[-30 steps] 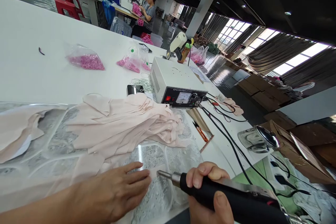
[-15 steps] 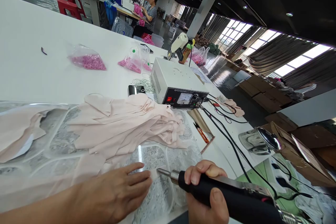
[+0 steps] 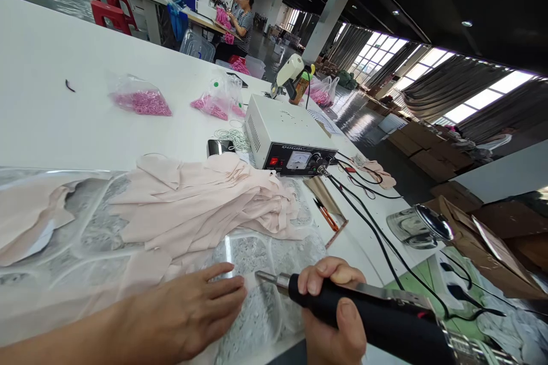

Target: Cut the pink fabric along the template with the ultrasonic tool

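My right hand is wrapped round the black grip of a handheld ultrasonic welder. Its narrow metal tip points left, just off the fingertips of my left hand. That left hand lies palm down with its fingers stretched out, over pale pink fabric at the front of a clear patterned mat. Whether the tip touches the mat or the fabric edge, I cannot tell. Beyond my hands lies a heap of pale pink fabric strips.
A control box with a dial stands behind the fabric, its black cables running down the right side. Orange thread snips and a glass jar lie rightward. Bags of pink pieces sit farther back. A person works beyond the table.
The view has shifted slightly. Both hands and the welder keep nearly the same place; a pale fabric scrap by the tip shows less now.
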`<control>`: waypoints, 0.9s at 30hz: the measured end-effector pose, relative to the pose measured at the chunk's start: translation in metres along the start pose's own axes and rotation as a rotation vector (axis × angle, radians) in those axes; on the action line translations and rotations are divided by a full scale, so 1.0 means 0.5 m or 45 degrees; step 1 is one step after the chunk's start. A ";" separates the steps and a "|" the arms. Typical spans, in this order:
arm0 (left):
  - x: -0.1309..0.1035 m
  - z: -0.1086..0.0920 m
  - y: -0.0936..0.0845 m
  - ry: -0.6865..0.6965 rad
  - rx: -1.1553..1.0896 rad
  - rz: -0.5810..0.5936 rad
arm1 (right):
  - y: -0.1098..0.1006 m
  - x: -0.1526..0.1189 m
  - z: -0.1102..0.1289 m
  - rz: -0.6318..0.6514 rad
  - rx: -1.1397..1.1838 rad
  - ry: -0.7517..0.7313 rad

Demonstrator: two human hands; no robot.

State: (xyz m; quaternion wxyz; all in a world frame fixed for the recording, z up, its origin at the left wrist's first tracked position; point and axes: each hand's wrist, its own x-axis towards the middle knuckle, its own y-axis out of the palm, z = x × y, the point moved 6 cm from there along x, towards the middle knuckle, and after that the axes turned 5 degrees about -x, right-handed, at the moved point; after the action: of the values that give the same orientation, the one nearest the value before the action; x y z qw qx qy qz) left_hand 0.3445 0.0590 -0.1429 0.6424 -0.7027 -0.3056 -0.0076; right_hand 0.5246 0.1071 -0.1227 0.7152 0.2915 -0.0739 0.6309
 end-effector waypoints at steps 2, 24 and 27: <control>-0.002 0.003 -0.002 0.006 -0.034 -0.022 | -0.009 -0.001 0.002 -0.028 0.020 0.000; -0.099 -0.040 -0.014 -0.012 0.186 0.185 | -0.032 -0.017 0.022 0.078 0.125 0.009; -0.082 -0.025 -0.035 0.085 0.275 0.285 | -0.030 -0.022 0.021 0.166 0.092 0.030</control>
State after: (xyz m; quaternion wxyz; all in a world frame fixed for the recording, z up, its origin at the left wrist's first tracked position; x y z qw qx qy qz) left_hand 0.3082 0.0301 -0.1418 0.7209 -0.6586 -0.2029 0.0735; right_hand 0.5397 0.0919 -0.1239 0.6624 0.3043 -0.0616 0.6818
